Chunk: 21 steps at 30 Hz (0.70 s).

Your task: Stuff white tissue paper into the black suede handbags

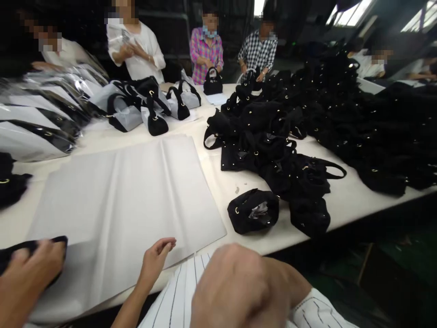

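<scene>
My left hand [157, 257] hovers over the near right part of a stack of large white paper sheets [136, 182]. Its fingers are loosely bent, the thumb is apart from the palm, and nothing shows in it. Close to the camera, my right hand [235, 282] is blurred, with the fingers curled into a fist. What it may hold is hidden. Beyond it on the table lies a black handbag [254, 212] on its side, with pale stuffing in its opening. Another black handbag [309, 216] lies to its right.
A blurred hand [34, 269] at the lower left, seemingly a co-worker's, rests on a black item. Many black handbags [327, 105] are heaped on the right. White-wrapped bags [153, 107] and clear-bagged ones [37, 118] stand at the back left. Several people work across the table.
</scene>
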{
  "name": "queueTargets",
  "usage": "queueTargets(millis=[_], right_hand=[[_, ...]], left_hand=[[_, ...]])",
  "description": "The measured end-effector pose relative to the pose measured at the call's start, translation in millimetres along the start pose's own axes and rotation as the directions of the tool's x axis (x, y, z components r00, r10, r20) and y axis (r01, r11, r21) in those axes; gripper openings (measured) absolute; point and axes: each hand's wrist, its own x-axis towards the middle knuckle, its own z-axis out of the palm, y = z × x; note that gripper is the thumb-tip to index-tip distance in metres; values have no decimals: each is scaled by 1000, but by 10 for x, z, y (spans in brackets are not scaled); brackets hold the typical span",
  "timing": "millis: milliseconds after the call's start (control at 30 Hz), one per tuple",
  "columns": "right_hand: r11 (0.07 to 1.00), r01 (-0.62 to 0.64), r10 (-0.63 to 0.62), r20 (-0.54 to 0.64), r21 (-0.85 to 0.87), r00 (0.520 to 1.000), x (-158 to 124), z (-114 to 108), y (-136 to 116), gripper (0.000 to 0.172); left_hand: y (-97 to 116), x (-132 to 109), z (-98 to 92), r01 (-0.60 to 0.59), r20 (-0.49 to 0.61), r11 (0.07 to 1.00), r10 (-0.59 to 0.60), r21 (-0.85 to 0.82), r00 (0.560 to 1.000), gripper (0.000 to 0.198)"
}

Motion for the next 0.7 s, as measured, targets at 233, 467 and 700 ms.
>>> queueTargets(millis=[233, 467, 700], right_hand=[[721, -693, 583, -549, 10, 599, 481, 1, 2111, 40], [168, -776, 483, -636, -608, 602, 618, -189, 3387, 78], [-18, -762, 413, -699, -647, 584, 1055, -46, 3875, 59]], left_hand=[[-366, -1, -469, 46, -255, 978, -99, -204, 962, 37], [-549, -36, -740, 79, -297, 971, -145, -225, 944, 32], [-585, -158, -757, 106, -348, 969, -180, -222, 920, 30]])
